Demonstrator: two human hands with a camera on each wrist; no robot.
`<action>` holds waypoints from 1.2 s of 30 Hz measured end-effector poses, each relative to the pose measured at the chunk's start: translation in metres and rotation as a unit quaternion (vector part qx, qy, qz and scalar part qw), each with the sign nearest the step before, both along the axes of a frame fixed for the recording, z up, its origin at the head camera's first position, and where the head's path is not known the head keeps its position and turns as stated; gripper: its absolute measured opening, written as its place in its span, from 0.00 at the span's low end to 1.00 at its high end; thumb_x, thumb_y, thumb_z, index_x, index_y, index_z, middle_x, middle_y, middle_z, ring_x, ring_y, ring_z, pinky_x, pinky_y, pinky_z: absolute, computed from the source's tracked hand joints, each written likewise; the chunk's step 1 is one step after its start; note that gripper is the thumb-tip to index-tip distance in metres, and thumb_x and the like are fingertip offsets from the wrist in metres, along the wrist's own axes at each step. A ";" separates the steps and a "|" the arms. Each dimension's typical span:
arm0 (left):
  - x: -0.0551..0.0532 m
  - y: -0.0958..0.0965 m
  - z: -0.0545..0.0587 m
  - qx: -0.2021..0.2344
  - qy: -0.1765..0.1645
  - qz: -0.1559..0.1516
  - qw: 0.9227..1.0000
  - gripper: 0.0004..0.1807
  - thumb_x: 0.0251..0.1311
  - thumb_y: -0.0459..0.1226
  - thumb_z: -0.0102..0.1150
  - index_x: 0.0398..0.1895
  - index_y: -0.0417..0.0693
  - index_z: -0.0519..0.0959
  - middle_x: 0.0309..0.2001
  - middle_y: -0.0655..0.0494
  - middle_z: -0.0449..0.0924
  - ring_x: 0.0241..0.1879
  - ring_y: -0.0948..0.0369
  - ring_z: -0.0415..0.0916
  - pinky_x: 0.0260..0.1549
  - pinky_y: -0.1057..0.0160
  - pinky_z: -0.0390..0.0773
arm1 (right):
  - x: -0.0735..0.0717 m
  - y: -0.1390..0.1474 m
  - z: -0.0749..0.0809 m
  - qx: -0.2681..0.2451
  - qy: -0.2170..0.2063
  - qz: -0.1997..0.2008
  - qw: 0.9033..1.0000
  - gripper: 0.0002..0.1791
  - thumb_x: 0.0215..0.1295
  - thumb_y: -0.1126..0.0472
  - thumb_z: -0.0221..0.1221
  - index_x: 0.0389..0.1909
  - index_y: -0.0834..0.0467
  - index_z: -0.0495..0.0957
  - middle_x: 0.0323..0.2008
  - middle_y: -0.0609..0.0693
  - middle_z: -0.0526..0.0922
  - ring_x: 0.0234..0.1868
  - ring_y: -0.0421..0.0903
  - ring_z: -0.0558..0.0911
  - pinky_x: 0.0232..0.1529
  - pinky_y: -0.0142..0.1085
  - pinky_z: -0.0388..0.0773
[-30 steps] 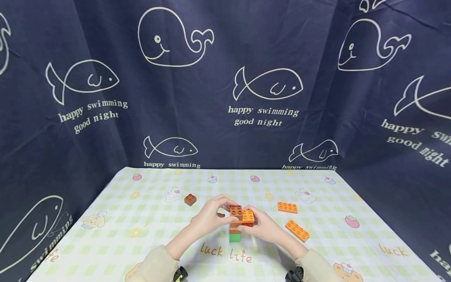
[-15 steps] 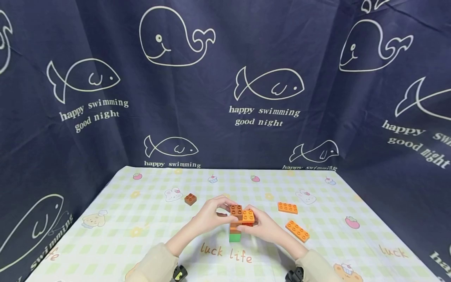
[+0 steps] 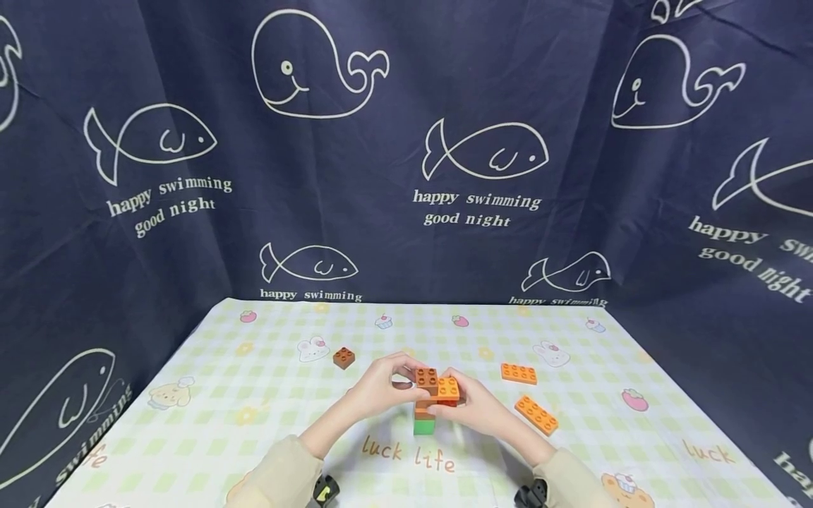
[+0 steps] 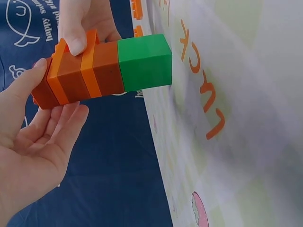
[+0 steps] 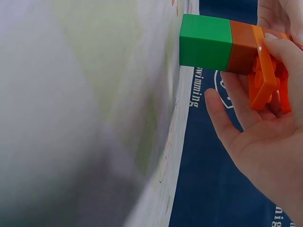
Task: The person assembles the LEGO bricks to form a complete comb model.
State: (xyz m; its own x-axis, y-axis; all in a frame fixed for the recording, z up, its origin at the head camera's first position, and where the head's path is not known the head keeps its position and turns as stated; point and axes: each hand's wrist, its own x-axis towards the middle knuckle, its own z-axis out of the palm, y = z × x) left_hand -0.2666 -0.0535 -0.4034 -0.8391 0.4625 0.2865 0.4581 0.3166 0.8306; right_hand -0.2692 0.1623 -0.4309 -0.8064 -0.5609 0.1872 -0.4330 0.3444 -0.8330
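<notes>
A tower of toy building bricks stands upright on the tablecloth, a green brick [image 3: 423, 426] at its foot. Above the green, brown bricks alternate with thin orange plates, as the left wrist view shows. My left hand [image 3: 376, 386] pinches the topmost brown brick [image 3: 426, 377] between thumb and fingers. From the other side, my right hand [image 3: 476, 406] grips the tower lower down, its thumb [image 4: 75, 42] lying across the layers under the top brick. Two orange plates [image 5: 266, 82] jut out sideways toward the right palm, which partly hides them.
Two loose orange plates, a farther one [image 3: 519, 374] and a nearer one [image 3: 536, 415], lie right of the tower. A loose brown brick [image 3: 344, 358] sits at the back left. A dark blue printed curtain [image 3: 394, 176] hangs behind the table's far edge.
</notes>
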 end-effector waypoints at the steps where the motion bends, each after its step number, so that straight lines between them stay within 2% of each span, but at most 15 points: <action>1: 0.000 0.000 0.000 0.001 -0.003 0.000 1.000 0.16 0.51 0.40 0.69 0.43 0.48 0.80 0.41 0.57 0.78 0.41 0.62 0.78 0.43 0.71 0.80 | 0.000 0.000 0.000 -0.001 -0.002 0.000 1.000 0.17 0.58 0.53 0.64 0.40 0.56 0.69 0.39 0.46 0.82 0.40 0.38 0.80 0.43 0.30 0.77; 7: 0.000 0.001 -0.003 0.005 -0.009 0.000 1.000 0.15 0.51 0.39 0.69 0.42 0.46 0.79 0.39 0.56 0.78 0.41 0.63 0.77 0.44 0.72 0.80 | 0.000 0.000 0.001 -0.013 -0.007 0.010 1.000 0.16 0.59 0.56 0.63 0.40 0.58 0.69 0.40 0.50 0.82 0.38 0.37 0.80 0.41 0.29 0.78; 12: 0.001 0.003 -0.004 0.007 0.006 0.003 1.000 0.16 0.51 0.39 0.69 0.42 0.46 0.79 0.38 0.56 0.79 0.40 0.62 0.78 0.42 0.73 0.80 | 0.001 0.001 0.003 -0.023 -0.004 0.019 1.000 0.15 0.59 0.58 0.63 0.41 0.61 0.70 0.40 0.52 0.82 0.38 0.36 0.80 0.41 0.29 0.79; 19: 0.001 0.003 -0.007 0.006 0.032 0.007 0.999 0.17 0.49 0.41 0.70 0.41 0.46 0.79 0.37 0.56 0.79 0.39 0.60 0.78 0.39 0.70 0.81 | 0.002 0.000 0.005 -0.002 -0.011 -0.005 1.000 0.16 0.58 0.56 0.64 0.41 0.58 0.71 0.39 0.49 0.81 0.38 0.38 0.80 0.42 0.30 0.78; 27: 0.006 -0.002 -0.003 -0.006 0.050 0.027 0.998 0.16 0.51 0.43 0.68 0.41 0.46 0.79 0.36 0.57 0.79 0.40 0.58 0.79 0.37 0.68 0.82 | 0.001 -0.005 0.011 0.028 -0.022 -0.027 0.999 0.18 0.57 0.56 0.65 0.47 0.56 0.73 0.40 0.48 0.81 0.39 0.38 0.79 0.42 0.28 0.77; 31: 0.006 -0.004 -0.004 -0.008 0.049 0.030 0.998 0.16 0.51 0.43 0.69 0.40 0.46 0.79 0.36 0.57 0.78 0.40 0.58 0.79 0.36 0.71 0.81 | 0.002 -0.006 0.013 0.031 -0.022 -0.029 0.999 0.20 0.57 0.58 0.65 0.49 0.55 0.74 0.42 0.47 0.81 0.40 0.39 0.79 0.43 0.28 0.77; 36: 0.005 0.002 -0.006 0.000 0.041 0.016 0.999 0.16 0.51 0.43 0.69 0.41 0.46 0.79 0.36 0.57 0.78 0.40 0.58 0.79 0.37 0.72 0.81 | 0.005 0.003 0.011 0.045 -0.018 -0.042 0.998 0.22 0.56 0.55 0.66 0.51 0.54 0.74 0.43 0.46 0.81 0.41 0.38 0.79 0.44 0.28 0.77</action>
